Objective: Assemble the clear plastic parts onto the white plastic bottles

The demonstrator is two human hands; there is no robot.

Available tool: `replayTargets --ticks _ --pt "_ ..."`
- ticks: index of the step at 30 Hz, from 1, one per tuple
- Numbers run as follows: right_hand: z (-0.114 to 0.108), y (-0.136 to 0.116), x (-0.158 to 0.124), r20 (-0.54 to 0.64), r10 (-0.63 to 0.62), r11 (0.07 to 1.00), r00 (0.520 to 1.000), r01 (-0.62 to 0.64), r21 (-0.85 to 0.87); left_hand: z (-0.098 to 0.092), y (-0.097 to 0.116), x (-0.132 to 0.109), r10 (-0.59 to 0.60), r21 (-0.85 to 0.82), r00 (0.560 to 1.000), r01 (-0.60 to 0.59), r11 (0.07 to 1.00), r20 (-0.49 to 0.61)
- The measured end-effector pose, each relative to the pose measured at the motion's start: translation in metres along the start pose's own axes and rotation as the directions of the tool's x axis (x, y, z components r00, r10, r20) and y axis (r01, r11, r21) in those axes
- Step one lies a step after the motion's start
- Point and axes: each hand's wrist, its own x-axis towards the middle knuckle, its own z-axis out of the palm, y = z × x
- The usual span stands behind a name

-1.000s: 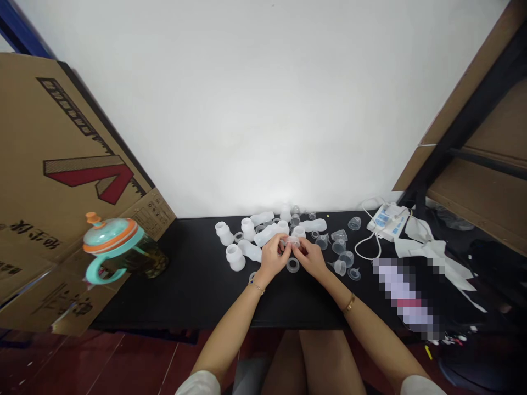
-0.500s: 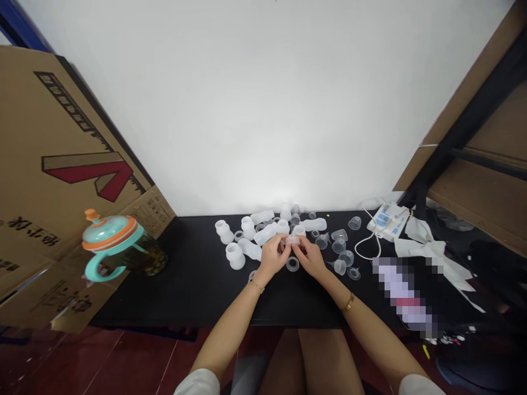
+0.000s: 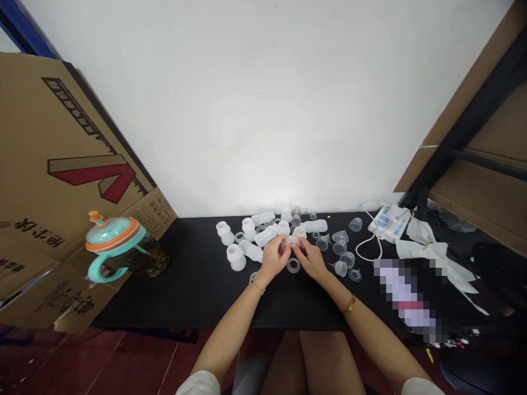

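Between my two hands, at the middle of the black table (image 3: 193, 296), is a small translucent bottle ring (image 3: 292, 241). My left hand (image 3: 275, 257) pinches its left side, and my right hand (image 3: 312, 259) grips its right side. Fingers partly cover the ring, so whether another part sits in it cannot be made out. Just below it a flat clear ring (image 3: 293, 266) lies on the table. White soft bottles (image 3: 236, 258), some upright and some lying down, surround my left hand. Clear bottle nipples (image 3: 322, 243) and clear caps (image 3: 355, 224) are scattered beyond my right hand.
A teal-lidded jug (image 3: 119, 241) with dark liquid stands at the left by a large cardboard box (image 3: 74, 181). A white power strip (image 3: 387, 222) with cables, crumpled paper (image 3: 424, 249) and a blurred-out item (image 3: 407, 299) occupy the right. The white wall (image 3: 272, 109) rises behind.
Both hands keep hold of the ring in nearly the same place, with only slight finger movement. The whole view has shifted slightly.
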Motion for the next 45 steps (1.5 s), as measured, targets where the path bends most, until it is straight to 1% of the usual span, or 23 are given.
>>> replayTargets --ticks 9,17,22,28,32,39,45 --pt "0.0006 0.001 0.0 -0.014 -0.006 1.0 1.0 0.006 -0.024 0.0007 -0.0002 0.0005 0.0 0.013 1.0 0.0 1.0 -0.005" --pt "-0.0007 0.0021 0.0012 -0.005 -0.033 0.995 0.999 0.032 -0.096 0.0029 -0.0011 0.0006 -0.044 0.018 0.999 0.044 0.999 0.009" --pt "-0.0007 0.0021 0.0015 -0.008 -0.041 0.985 0.999 0.039 -0.169 0.0058 -0.0012 -0.001 -0.075 0.061 0.997 0.075 0.995 -0.005" --pt "-0.0003 0.0008 0.0014 -0.029 -0.051 0.975 0.998 0.043 -0.22 0.0073 -0.0005 -0.0026 -0.076 0.126 0.997 0.078 0.989 -0.023" --pt "0.0 0.0 0.0013 -0.034 -0.063 0.975 0.997 0.054 -0.216 0.0077 -0.0021 -0.003 -0.079 0.162 0.997 0.082 0.983 -0.026" --pt "0.0001 -0.0009 0.0018 -0.025 -0.044 0.98 0.999 0.038 -0.194 0.0049 -0.0021 -0.0027 -0.097 0.104 0.995 0.096 0.99 0.001" --pt "-0.0003 -0.0003 0.0021 -0.017 -0.051 0.981 0.999 0.047 -0.189 0.0042 -0.0018 -0.0025 -0.115 0.12 0.993 0.113 0.986 0.01"
